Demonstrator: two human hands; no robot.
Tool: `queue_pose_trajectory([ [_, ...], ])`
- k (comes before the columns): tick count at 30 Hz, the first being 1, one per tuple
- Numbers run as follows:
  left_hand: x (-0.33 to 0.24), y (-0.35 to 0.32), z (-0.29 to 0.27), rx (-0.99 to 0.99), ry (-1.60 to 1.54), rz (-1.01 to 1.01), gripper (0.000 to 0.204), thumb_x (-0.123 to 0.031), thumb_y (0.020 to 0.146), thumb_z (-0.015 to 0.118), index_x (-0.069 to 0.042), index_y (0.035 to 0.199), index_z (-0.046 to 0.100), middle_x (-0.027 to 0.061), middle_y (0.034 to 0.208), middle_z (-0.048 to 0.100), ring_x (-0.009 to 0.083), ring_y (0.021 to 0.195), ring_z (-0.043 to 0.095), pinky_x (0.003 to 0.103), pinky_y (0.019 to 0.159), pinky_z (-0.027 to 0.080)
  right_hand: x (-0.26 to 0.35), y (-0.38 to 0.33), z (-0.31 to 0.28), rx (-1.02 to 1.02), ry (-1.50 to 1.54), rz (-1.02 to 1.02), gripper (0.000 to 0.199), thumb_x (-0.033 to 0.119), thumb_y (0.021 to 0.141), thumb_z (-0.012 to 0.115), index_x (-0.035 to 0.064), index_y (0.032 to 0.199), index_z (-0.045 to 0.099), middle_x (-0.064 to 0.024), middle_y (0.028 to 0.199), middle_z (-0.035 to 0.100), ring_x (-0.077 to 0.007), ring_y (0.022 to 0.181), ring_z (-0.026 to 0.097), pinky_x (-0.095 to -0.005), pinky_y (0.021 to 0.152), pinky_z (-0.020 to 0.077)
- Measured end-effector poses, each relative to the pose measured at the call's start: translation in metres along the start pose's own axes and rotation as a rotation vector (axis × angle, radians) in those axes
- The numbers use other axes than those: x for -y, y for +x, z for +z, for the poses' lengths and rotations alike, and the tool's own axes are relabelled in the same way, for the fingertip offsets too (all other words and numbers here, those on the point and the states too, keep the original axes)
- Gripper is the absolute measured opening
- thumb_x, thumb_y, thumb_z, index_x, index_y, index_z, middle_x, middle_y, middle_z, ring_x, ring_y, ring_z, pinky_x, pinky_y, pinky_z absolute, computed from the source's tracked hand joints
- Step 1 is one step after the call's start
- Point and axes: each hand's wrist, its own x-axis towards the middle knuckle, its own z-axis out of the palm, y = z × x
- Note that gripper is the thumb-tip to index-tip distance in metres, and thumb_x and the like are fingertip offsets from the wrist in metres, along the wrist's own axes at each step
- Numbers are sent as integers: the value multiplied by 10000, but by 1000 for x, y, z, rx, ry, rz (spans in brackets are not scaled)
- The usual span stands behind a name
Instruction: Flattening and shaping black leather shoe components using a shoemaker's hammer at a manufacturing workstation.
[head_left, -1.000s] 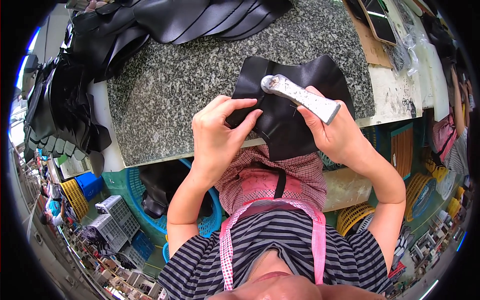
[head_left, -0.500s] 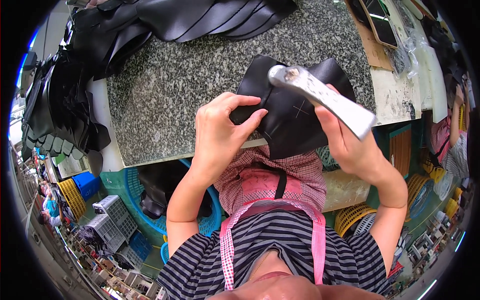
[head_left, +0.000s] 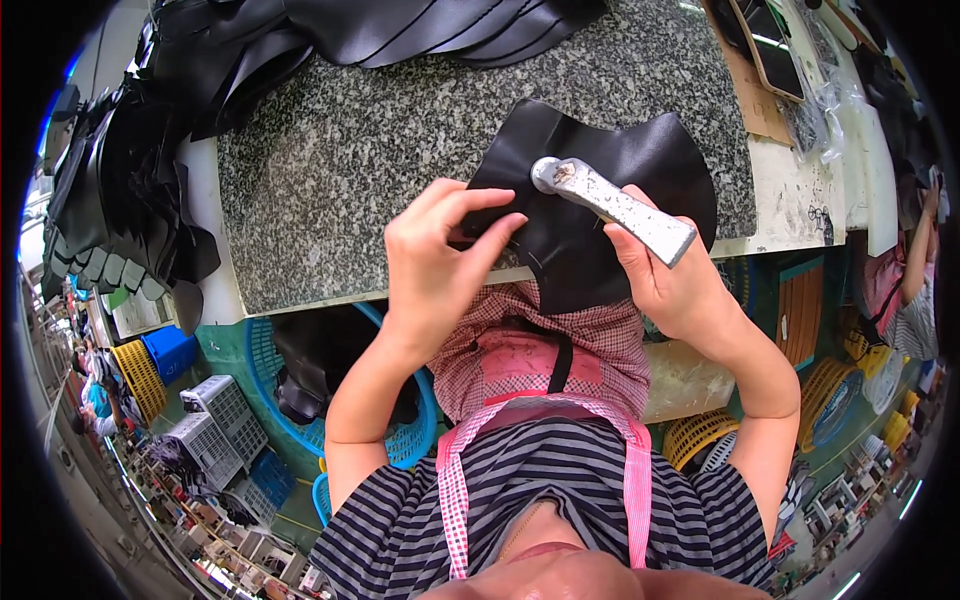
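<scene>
A black leather piece [head_left: 650, 150] lies over the front edge of the speckled stone slab [head_left: 340, 170], its lower part hanging toward my lap. My left hand [head_left: 435, 250] pinches the leather's left edge between thumb and fingers. In my right hand [head_left: 685, 290] is a worn silver metal hammer [head_left: 625, 210], gripped near its lower end. Its round head is over a raised seam or fold in the middle of the leather and looks to be touching it. The hammer and right hand cover part of the leather.
Stacked black leather pieces [head_left: 370, 30] lie along the slab's far side, and more hang at the left [head_left: 110, 200]. A phone [head_left: 768, 50] rests at the far right. Below stand a blue basket [head_left: 420, 430] holding black pieces and yellow baskets [head_left: 700, 435]. Another person's arm [head_left: 922, 245] shows at the right.
My right hand has brought the hammer down and left onto the leather; the chalk cross seen before is now mostly covered. My left hand keeps its pinch, almost unmoved.
</scene>
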Motion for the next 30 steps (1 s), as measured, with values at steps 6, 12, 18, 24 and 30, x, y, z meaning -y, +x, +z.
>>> queue_pose_trajectory([
  [6,2,7,-11,87,96,73,190,-63,786,860,-54,962,792,55,806,646,145,658,614,284,575,493,1,1,0,9,18,36,268,184,1085,543,-54,1196,597,-76,702,509,-170,606,456,-305,617,455],
  [12,-2,9,-12,130,111,-16,208,-99,789,864,-59,980,793,53,782,623,147,640,600,288,576,485,14,7,-17,109,4,179,283,188,1084,542,-64,1161,644,-109,753,603,-208,651,552,-344,699,499],
  [18,-5,10,-16,145,110,-2,212,-108,793,863,-41,980,787,60,785,633,147,620,584,291,571,480,33,7,-24,-96,-135,-130,244,128,1028,619,-41,1193,677,-202,1032,722,-332,725,639,-357,783,527],
  [24,-6,12,-17,160,128,-16,210,-112,796,861,-40,977,784,57,791,641,147,619,589,293,575,490,29,19,-24,106,-160,14,160,111,997,581,-3,1018,470,-267,746,627,-471,720,651,-518,584,487],
  [30,3,2,-19,141,72,64,216,-88,810,855,-37,1002,772,66,837,652,153,667,673,281,588,535,19,7,-2,163,-83,97,149,82,1031,584,-61,1066,560,-220,784,500,-423,615,508,-401,564,425],
])
